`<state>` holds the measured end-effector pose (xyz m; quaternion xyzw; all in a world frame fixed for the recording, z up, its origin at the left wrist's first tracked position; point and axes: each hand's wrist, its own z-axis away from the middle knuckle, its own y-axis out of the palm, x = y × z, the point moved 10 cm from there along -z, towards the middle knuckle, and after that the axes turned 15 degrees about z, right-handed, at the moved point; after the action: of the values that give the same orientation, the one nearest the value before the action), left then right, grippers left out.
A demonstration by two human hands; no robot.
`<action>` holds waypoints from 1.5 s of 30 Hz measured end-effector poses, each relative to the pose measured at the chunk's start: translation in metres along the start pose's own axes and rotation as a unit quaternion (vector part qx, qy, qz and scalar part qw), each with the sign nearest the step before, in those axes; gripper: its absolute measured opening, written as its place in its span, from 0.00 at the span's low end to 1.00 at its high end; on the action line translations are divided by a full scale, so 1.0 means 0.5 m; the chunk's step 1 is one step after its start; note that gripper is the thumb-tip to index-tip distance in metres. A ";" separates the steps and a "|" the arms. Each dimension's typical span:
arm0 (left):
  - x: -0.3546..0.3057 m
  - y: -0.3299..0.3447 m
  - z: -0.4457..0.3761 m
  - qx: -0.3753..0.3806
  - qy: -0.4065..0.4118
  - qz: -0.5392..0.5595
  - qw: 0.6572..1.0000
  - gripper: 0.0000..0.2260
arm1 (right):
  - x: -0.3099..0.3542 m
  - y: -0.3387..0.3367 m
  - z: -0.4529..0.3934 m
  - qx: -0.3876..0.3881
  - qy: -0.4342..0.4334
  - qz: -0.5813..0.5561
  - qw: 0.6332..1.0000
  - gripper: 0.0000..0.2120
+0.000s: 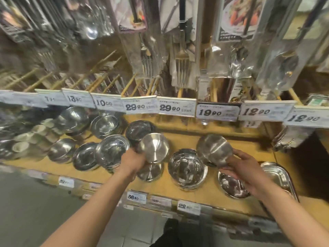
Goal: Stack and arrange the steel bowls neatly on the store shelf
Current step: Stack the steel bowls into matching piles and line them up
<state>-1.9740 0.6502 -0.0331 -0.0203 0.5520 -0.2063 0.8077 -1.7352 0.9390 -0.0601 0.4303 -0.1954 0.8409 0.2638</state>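
Two bare arms reach over the wooden shelf (178, 138), which runs left to right and carries steel bowls in loose groups. Above its far edge hangs packaged cutlery (181, 68) behind a row of price tags (175, 108). At the near right sits a steel tray (277, 173). An upright bowl (187, 169) stands between the hands, with more stacked bowls (110, 154) to the left. The left hand (132, 160) grasps a tilted bowl (154, 147), its underside facing the camera, above another overturned bowl (149, 172). The right hand (246, 168) grips a second tilted bowl (214, 149) over a shallow dish (229, 186).
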 end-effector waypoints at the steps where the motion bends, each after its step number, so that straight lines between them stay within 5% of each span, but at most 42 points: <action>1: 0.017 -0.011 0.016 0.004 -0.008 0.018 1.000 0.16 | 0.001 0.011 0.007 0.007 -0.003 -0.005 1.000 0.13; 5: 0.077 -0.041 0.044 0.007 -0.026 0.065 0.997 0.08 | 0.006 0.061 0.034 0.030 -0.018 -0.011 0.999 0.10; 9: 0.112 -0.046 0.029 0.017 -0.034 0.059 0.998 0.15 | 0.007 0.094 0.055 0.021 -0.025 0.007 0.999 0.11; 16: 0.162 -0.058 -0.008 -0.007 -0.061 0.031 0.998 0.12 | 0.021 0.178 0.097 0.024 -0.028 0.016 0.999 0.14; 22: 0.172 -0.049 -0.022 0.049 -0.068 0.006 0.997 0.16 | 0.045 0.298 0.108 0.034 -0.029 0.043 0.998 0.15; 31: 0.188 -0.069 -0.041 0.111 -0.028 -0.029 0.993 0.15 | 0.047 0.419 0.073 -0.058 -0.026 0.156 0.986 0.20; 38: 0.192 -0.086 -0.050 0.145 -0.009 -0.025 0.989 0.12 | 0.023 0.430 0.043 -0.119 -0.001 0.225 0.967 0.13; 45: 0.159 -0.067 -0.039 0.152 0.036 0.006 0.988 0.13 | 0.034 0.452 0.031 -0.153 -0.045 0.382 0.911 0.14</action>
<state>-1.9776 0.5952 -0.1024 0.1137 0.5427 -0.2834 0.7824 -1.8720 0.7577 -0.0606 0.3147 -0.4825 0.8171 -0.0237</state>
